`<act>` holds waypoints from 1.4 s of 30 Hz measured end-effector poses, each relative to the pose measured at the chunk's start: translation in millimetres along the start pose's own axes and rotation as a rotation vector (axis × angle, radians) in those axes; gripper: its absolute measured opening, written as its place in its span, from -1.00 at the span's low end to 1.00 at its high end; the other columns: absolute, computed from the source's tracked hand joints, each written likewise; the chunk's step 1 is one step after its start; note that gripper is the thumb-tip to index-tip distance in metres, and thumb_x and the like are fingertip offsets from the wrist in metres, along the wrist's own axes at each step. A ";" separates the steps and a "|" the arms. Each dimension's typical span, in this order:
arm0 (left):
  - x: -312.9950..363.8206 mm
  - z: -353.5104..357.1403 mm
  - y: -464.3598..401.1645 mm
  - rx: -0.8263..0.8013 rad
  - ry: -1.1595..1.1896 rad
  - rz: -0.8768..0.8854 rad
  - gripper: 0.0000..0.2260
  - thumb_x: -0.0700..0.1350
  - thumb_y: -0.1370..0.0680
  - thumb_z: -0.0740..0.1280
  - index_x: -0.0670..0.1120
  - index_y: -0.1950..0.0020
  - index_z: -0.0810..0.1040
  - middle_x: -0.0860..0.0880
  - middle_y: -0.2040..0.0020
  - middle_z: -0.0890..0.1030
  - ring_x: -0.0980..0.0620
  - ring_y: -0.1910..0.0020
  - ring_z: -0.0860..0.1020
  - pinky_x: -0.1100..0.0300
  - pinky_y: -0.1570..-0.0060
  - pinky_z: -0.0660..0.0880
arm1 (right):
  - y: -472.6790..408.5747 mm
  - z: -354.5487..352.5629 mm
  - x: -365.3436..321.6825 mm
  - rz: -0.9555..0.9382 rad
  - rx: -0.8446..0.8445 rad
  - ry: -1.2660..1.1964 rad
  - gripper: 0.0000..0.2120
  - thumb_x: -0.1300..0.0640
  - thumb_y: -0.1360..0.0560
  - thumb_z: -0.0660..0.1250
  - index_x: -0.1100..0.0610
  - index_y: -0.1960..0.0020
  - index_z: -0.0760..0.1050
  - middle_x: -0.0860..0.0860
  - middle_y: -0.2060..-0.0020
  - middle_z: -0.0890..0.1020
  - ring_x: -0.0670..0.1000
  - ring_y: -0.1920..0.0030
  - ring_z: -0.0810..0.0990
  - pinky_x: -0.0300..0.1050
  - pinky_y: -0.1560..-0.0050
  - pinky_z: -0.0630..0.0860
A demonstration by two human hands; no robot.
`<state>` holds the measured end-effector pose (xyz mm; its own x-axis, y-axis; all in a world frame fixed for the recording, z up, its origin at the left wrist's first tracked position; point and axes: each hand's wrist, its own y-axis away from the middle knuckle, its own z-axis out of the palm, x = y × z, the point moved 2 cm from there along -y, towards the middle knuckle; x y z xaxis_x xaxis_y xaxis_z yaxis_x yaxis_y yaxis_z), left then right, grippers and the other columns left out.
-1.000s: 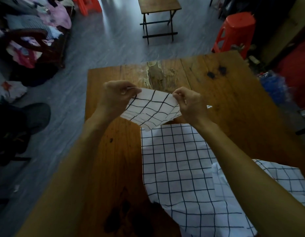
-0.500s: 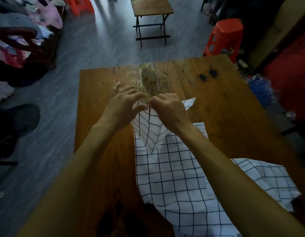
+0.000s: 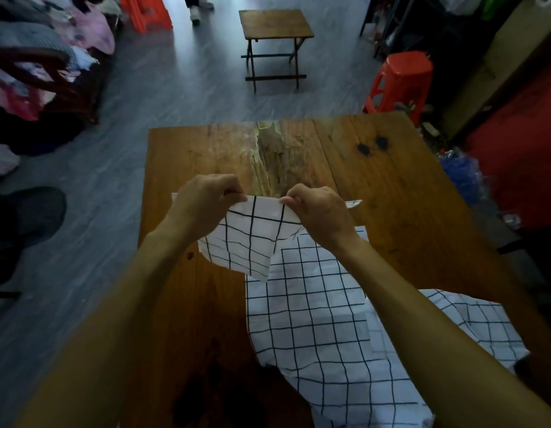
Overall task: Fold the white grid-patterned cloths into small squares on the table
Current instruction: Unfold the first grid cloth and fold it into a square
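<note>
A small white grid-patterned cloth (image 3: 251,239) hangs in the air above the wooden table (image 3: 391,186), partly folded. My left hand (image 3: 203,202) pinches its upper left edge and my right hand (image 3: 317,211) pinches its upper right edge, a short span of cloth stretched between them. Under my right forearm more white grid-patterned cloth (image 3: 314,322) lies spread flat on the table and reaches the near edge. A rumpled part of it (image 3: 478,322) lies at the right.
The table's far half is bare wood with a worn pale patch (image 3: 271,149). Beyond it stand a small folding wooden table (image 3: 274,23) and a red plastic stool (image 3: 401,78). Piled clothes (image 3: 49,54) fill the far left. A person's feet show at the top.
My hands had come together over the cloth half a second ago; now they are apart again, holding the narrower, folded cloth stretched between them, slightly nearer to me.
</note>
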<state>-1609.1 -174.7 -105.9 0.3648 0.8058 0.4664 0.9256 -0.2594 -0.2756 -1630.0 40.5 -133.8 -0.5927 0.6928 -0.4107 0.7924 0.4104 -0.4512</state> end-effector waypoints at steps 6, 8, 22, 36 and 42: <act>1.9 -19.5 13.4 0.061 -0.018 0.024 -0.87 -0.10 -0.51 0.32 -0.14 0.10 0.59 -0.06 0.22 0.62 0.00 0.28 0.58 0.02 0.25 0.58 | 11.5 -27.6 -7.1 0.083 0.043 -0.008 -0.62 -0.15 -0.53 0.20 0.17 0.12 0.54 0.02 0.44 0.57 0.04 0.46 0.51 -0.19 0.35 0.32; 4.1 -25.3 21.7 0.093 -0.018 0.037 -0.89 -0.12 -0.50 0.35 -0.15 0.11 0.59 -0.08 0.22 0.63 -0.02 0.28 0.58 0.04 0.26 0.57 | 18.7 -35.8 -9.3 0.104 0.052 0.041 -0.62 -0.18 -0.53 0.21 0.15 0.10 0.53 -0.01 0.45 0.55 -0.01 0.45 0.46 -0.19 0.40 0.35; 78.4 -42.1 49.7 0.070 -0.086 0.096 -0.89 -0.04 -0.51 0.36 -0.07 0.06 0.60 0.11 0.23 0.54 0.13 0.32 0.47 0.29 0.32 0.39 | 25.9 -46.5 -76.1 -0.043 -0.120 -0.163 -0.87 0.12 -0.49 0.40 0.14 0.00 0.63 0.06 0.18 0.70 0.03 0.20 0.65 0.06 0.17 0.59; 107.9 -57.2 133.9 0.122 -0.254 -0.365 -0.85 -0.06 -0.46 0.42 -0.14 0.13 0.66 -0.08 0.23 0.64 0.04 0.32 0.54 0.27 0.30 0.36 | 74.3 -83.1 -29.7 0.068 -0.261 -0.426 -0.90 0.11 -0.45 0.45 0.11 0.06 0.68 -0.03 0.21 0.69 -0.05 0.20 0.64 0.03 0.08 0.62; 127.4 -44.3 138.5 0.258 -0.323 -0.383 -0.87 -0.10 -0.50 0.40 -0.15 0.06 0.65 -0.13 0.11 0.63 0.01 0.18 0.51 0.21 0.25 0.34 | 88.5 -98.6 -35.2 -0.038 -0.368 -0.375 -0.87 0.07 -0.51 0.38 0.11 0.06 0.67 -0.12 0.33 0.62 -0.11 0.33 0.60 -0.08 0.23 0.61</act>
<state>-1430.0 -131.6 -47.5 -0.0797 0.9494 0.3038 0.9164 0.1897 -0.3524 -1524.8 110.9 -81.1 -0.5797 0.4412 -0.6851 0.7275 0.6589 -0.1913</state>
